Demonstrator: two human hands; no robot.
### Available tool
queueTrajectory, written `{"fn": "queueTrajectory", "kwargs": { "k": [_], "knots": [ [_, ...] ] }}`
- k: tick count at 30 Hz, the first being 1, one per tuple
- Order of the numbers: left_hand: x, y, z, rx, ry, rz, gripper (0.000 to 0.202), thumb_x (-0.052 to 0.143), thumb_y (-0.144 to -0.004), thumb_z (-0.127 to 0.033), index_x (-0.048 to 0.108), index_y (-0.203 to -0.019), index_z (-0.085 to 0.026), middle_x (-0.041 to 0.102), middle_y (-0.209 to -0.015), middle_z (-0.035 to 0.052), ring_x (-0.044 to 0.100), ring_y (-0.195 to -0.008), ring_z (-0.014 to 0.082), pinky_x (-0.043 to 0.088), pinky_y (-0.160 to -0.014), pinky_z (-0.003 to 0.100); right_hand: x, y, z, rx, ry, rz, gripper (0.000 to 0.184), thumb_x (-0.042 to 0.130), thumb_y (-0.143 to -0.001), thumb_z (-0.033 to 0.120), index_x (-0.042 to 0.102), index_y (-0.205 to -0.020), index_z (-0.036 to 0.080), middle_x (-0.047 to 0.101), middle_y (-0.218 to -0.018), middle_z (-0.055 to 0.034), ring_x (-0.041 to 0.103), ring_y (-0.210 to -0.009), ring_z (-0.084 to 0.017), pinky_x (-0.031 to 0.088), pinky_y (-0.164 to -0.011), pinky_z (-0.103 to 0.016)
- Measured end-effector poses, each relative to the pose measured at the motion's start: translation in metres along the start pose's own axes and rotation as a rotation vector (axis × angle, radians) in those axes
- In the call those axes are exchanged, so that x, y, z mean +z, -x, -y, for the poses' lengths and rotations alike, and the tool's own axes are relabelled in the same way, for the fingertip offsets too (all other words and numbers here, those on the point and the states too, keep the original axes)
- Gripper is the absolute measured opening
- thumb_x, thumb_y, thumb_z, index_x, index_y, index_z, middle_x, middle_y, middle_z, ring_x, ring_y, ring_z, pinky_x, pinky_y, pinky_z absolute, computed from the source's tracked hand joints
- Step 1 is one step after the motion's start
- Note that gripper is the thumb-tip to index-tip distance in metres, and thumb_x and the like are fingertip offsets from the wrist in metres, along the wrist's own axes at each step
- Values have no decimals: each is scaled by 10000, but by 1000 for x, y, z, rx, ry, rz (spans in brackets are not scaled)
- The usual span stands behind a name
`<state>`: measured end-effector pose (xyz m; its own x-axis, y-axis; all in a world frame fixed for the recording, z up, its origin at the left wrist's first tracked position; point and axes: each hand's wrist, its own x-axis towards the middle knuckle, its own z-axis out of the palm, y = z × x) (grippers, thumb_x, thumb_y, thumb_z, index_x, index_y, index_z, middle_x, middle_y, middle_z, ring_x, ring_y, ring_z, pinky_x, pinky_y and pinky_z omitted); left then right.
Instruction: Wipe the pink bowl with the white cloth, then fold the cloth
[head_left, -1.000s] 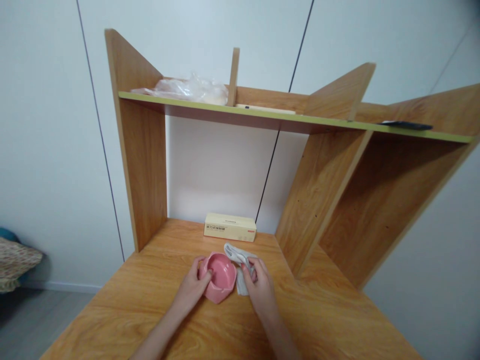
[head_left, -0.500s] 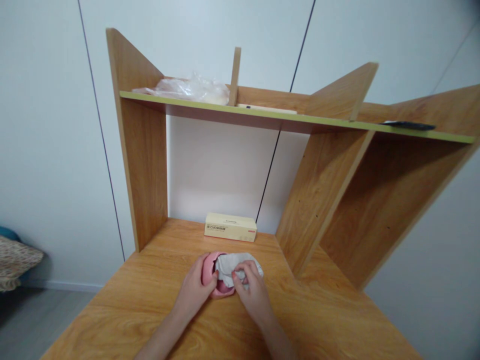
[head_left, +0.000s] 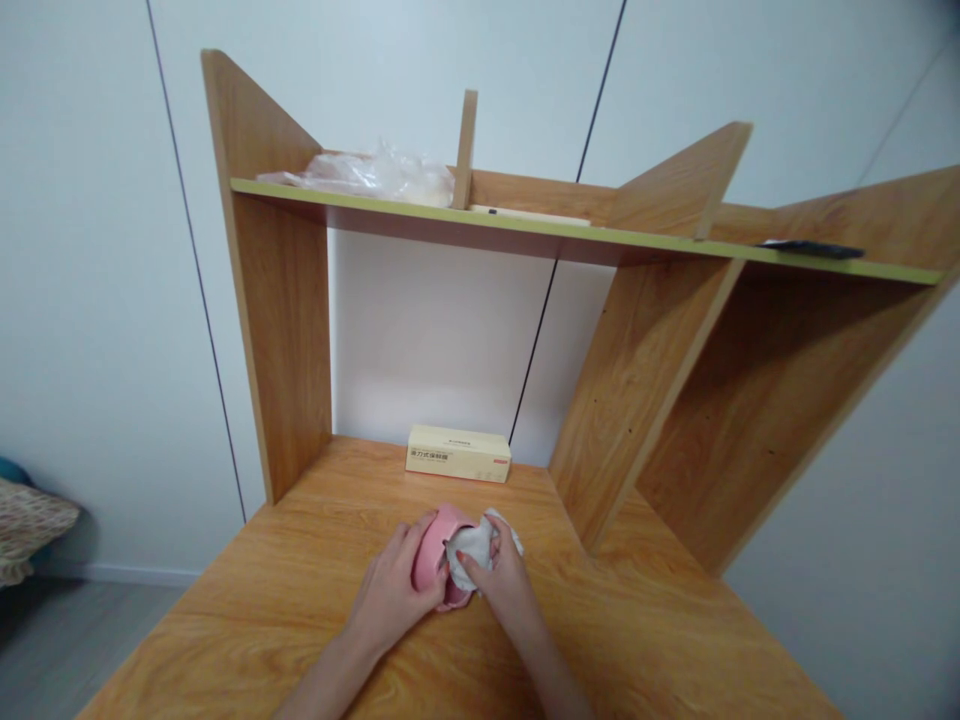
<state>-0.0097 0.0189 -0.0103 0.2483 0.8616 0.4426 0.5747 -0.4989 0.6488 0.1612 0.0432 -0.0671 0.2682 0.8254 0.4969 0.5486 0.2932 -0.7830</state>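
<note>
Left hand (head_left: 391,592) clasps a tilted pink bowl (head_left: 432,548) — right hand (head_left: 510,582), grip closed, pinches pale cloth (head_left: 470,541) at the bowl's opening.

Cream box (head_left: 457,455) on wooden desk (head_left: 247,600), bag (head_left: 375,178) on shelf (head_left: 525,230)

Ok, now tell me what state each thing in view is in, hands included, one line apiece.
Bowl: tilted, opening turned to the right.
Cloth: bunched up, at the bowl's opening.
Left hand: gripping the bowl.
Right hand: pinching the cloth.
Box: looks closed, lying lengthwise at the back of the desk.
Plastic bag: crumpled, on the shelf.
</note>
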Motion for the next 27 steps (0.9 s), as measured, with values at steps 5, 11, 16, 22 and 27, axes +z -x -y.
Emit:
{"fn": "queueTrajectory", "kwargs": {
  "k": [5,11,16,22,27],
  "knots": [
    [2,2,-1,53,-64,33,577,539,-711,-330,423,-1261,-200,560,-1012,104,570,-906,256,465,-796,370,0,0,-1,61,78,-23,548,592,-617,254,464,-1144,169,627,-938,-91,602,-844,-235,483,-689,-316],
    [5,2,-3,122,-138,41,614,564,-686,-348,407,-1270,-246,534,-994,78,576,-866,230,482,-753,327,-7,3,9,206,162,122,599,546,-697,285,380,-1253,136,614,-1047,-118,603,-908,-225,462,-721,-284],
    [4,0,-8,127,-222,39,581,561,-674,-356,453,-1236,-250,519,-914,61,580,-798,215,485,-692,296,-14,3,23,270,319,213,626,516,-733,289,318,-1308,140,633,-1024,-118,612,-897,-224,445,-688,-263],
    [2,0,-13,105,-262,37,549,536,-689,-359,459,-1225,-267,514,-877,49,578,-752,197,473,-653,269,-21,1,38,169,411,158,615,479,-756,295,289,-1330,183,614,-1071,-101,616,-864,-236,441,-686,-290],
    [2,1,-14,94,-250,41,543,523,-698,-369,457,-1225,-255,509,-881,54,578,-736,197,466,-645,270,-22,2,38,105,401,122,621,494,-748,301,296,-1324,179,583,-1128,-117,590,-942,-249,437,-738,-304]
  ]
}}
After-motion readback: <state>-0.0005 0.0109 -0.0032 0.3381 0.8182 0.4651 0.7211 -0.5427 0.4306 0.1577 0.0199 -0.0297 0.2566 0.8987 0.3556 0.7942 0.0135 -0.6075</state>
